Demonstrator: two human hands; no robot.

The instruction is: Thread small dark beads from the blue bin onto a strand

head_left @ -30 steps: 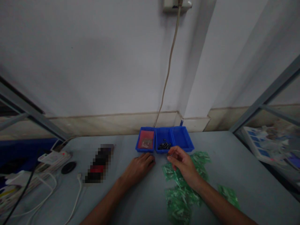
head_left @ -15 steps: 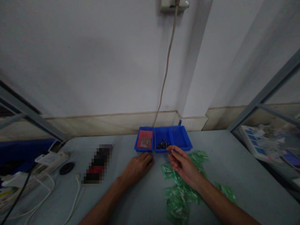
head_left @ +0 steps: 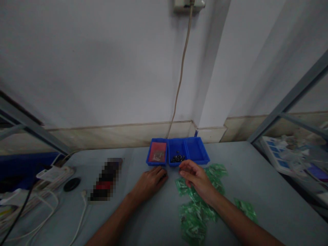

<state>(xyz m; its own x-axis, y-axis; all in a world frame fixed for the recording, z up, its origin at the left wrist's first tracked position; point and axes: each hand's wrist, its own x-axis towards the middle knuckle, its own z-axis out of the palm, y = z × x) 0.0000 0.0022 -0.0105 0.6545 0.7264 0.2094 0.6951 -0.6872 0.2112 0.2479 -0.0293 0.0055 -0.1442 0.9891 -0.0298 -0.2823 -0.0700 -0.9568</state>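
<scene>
Three shallow blue plastic bins (head_left: pixel 196 154) stand side by side at the far edge of the grey table (head_left: pixel 256 191), against the wall. Leftmost bin (head_left: pixel 156 156) holds a reddish sheet or bag; middle bin (head_left: pixel 177 155) holds a small heap of dark, bead-like parts (head_left: pixel 178 158); rightmost bin shows nothing that can be made out. Left hand (head_left: pixel 151 180) lies palm down on the table just in front of the leftmost bin, fingers loosely curled, tips touching the surface; whether anything sits under them cannot be told. Right hand (head_left: pixel 196 178) hovers just in front of the middle bin, fingers drawn together toward the thumb in a narrow pinch; any item between the tips is too small and blurred to confirm. Beneath and beside the right forearm lies a scatter of small green translucent plastic bags (head_left: pixel 196 212), one more bag (head_left: pixel 246 210) apart to the right. Left part of table: a round black disc (head_left: pixel 70 184), white cables (head_left: pixel 51 212), and a white power strip (head_left: pixel 55 172). A beige cord (head_left: pixel 179 75) runs down the wall.
</scene>
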